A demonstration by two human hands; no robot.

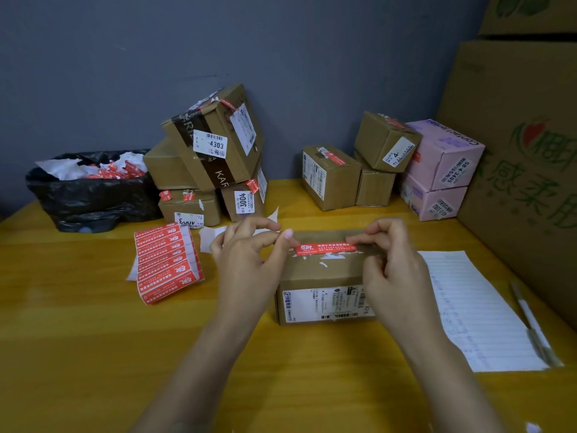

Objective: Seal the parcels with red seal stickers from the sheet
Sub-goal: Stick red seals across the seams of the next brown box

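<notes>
- The red sticker [326, 249] lies flat along the top of the brown parcel [321, 276], in the middle of the frame. It looks lined up with the seam so the flaps will stay closed.
- The left hand [246, 254] pinches the left end of the sticker, and the right hand [390, 260] pinches the right end. Holding both ends probably keeps it tight and straight, with no wrinkles.
- The parcel sits on the counter [93, 339] with its label side facing the person, close enough for both hands to reach.
- The sticker sheet [167, 260] lies just left of the hands, near enough to get the next one quickly.
- A black bag [93, 198] at the left holds torn white and red scraps, likely peeled backing.
- Stacked parcels [212, 157] sit behind, some already with red stickers. More brown boxes [331, 179] and pink boxes [443, 164] wait at the upper right.
- A paper list [468, 307] and a pen [530, 323] lie at the right, maybe for checking parcels off.
</notes>
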